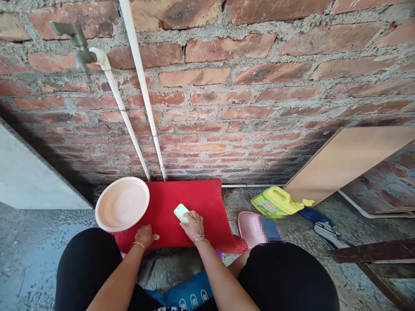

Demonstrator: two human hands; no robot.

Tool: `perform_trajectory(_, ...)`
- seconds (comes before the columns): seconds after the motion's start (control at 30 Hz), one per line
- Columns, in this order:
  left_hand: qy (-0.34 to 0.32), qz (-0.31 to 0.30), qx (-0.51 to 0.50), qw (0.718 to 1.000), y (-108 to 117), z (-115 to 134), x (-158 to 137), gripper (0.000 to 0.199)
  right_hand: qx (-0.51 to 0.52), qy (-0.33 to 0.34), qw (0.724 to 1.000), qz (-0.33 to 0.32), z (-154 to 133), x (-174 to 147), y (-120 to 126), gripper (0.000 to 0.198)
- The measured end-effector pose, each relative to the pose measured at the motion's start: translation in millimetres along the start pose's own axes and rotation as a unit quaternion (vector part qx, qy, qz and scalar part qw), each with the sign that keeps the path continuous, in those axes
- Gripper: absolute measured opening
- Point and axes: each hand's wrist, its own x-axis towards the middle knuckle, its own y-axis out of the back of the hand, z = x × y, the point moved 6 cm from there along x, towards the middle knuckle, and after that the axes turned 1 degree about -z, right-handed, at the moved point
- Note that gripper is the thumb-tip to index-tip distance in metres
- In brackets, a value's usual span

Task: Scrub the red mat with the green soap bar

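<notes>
A red mat [201, 198] with a rough fringed edge lies spread on a low support in front of me. My right hand [193, 225] is closed around a pale green scrubbing brush [181, 211] on the mat's middle. The brush has a flat back with a small hole at its far end; its underside is hidden. Near the mat's front left edge, my left hand [145, 235] has its fingers curled down on the fabric, thumb pointing right. Just beyond that hand, a pale pink basin [125, 203] rests tilted over the mat's left end.
A yellow-green detergent jug [275, 201] lies by the wall on the right, near a pink shoe [250, 228] and a blue-and-white sandal [327, 233]. A wooden board [350, 164] leans behind. On the brick wall are a tap [78, 47] and white pipes [142, 82].
</notes>
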Motion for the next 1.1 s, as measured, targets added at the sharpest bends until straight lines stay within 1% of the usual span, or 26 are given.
perform_trajectory(0.07,-0.001,0.001,0.001,1.000,0.9,0.6,-1.2,0.045,0.006,-0.031,1.000,0.005,9.7,2.2,2.5,0.028)
perform_trajectory(0.13,-0.002,0.001,0.003,1.000,1.5,1.1,-1.9,0.046,0.006,-0.109,0.994,0.031,33.7,2.1,13.3,0.028)
perform_trajectory(0.23,-0.009,0.001,0.004,1.000,2.1,2.1,-1.2,0.046,-0.010,-0.241,0.966,0.090,72.5,-3.9,34.2,0.031)
perform_trajectory(0.27,-0.008,0.000,0.002,1.000,2.0,2.0,-0.5,0.046,-0.015,-0.265,0.958,0.108,79.8,-5.7,39.4,0.032)
perform_trajectory(0.3,-0.007,-0.002,-0.001,1.000,1.8,1.7,0.4,0.045,-0.016,-0.273,0.954,0.122,82.5,-6.4,42.4,0.033)
perform_trajectory(0.33,-0.003,-0.005,-0.004,1.000,1.4,1.1,1.3,0.044,-0.013,-0.263,0.956,0.130,80.4,-5.7,43.0,0.033)
perform_trajectory(0.37,0.001,-0.005,-0.007,1.000,1.1,0.7,2.2,0.043,-0.006,-0.238,0.962,0.131,73.6,-3.7,41.1,0.032)
perform_trajectory(0.43,0.006,-0.006,-0.007,1.000,0.4,0.1,3.7,0.042,0.007,-0.160,0.981,0.109,48.4,2.0,30.4,0.030)
perform_trajectory(0.5,0.008,-0.006,-0.005,1.000,-0.4,0.0,4.6,0.042,0.011,-0.064,0.996,0.060,14.7,7.0,14.3,0.028)
perform_trajectory(0.57,0.006,-0.004,-0.001,1.000,-1.4,0.1,5.1,0.043,0.007,0.019,1.000,0.003,-16.0,9.7,-1.7,0.029)
perform_trajectory(0.63,0.000,-0.001,0.001,1.000,-2.5,0.2,5.4,0.045,0.002,0.066,0.997,-0.035,-33.1,11.6,-10.6,0.029)
perform_trajectory(0.67,-0.002,0.001,0.001,1.000,-3.0,0.0,5.6,0.046,0.001,0.068,0.997,-0.041,-34.1,13.0,-11.1,0.029)
perform_trajectory(0.7,-0.004,0.003,0.002,1.000,-3.6,-0.2,5.7,0.046,0.000,0.053,0.998,-0.037,-29.6,15.0,-8.9,0.029)
perform_trajectory(0.73,-0.005,0.004,0.003,1.000,-4.1,-0.4,5.8,0.046,-0.001,0.022,0.999,-0.025,-19.9,17.1,-4.3,0.028)
perform_trajectory(0.8,-0.007,0.006,0.007,1.000,-4.6,-0.4,5.9,0.046,-0.001,-0.074,0.997,0.015,10.6,19.5,9.4,0.029)
perform_trajectory(0.83,-0.007,0.005,0.008,1.000,-4.6,-0.3,5.8,0.046,-0.001,-0.129,0.991,0.035,28.3,19.1,16.9,0.029)
perform_trajectory(0.9,-0.005,0.002,0.007,1.000,-4.0,0.3,5.5,0.046,-0.002,-0.225,0.972,0.072,59.8,15.6,29.8,0.032)
perform_trajectory(0.93,-0.004,0.000,0.005,1.000,-3.3,0.7,5.3,0.046,-0.002,-0.257,0.963,0.087,70.7,13.6,34.3,0.033)
perform_trajectory(0.97,-0.002,-0.003,0.004,1.000,-2.5,1.1,5.1,0.046,-0.002,-0.275,0.956,0.100,76.9,12.3,37.1,0.034)
perform_trajectory(1.0,-0.001,-0.004,0.003,1.000,-1.7,1.5,4.7,0.045,0.000,-0.277,0.955,0.110,78.2,12.0,38.1,0.035)
perform_trajectory(1.03,0.001,-0.005,0.002,1.000,-0.7,1.8,4.4,0.044,0.004,-0.264,0.958,0.114,74.6,12.9,37.0,0.034)
perform_trajectory(1.1,0.004,-0.005,-0.001,1.000,0.9,2.4,3.6,0.043,0.013,-0.201,0.974,0.105,55.2,17.6,29.3,0.031)
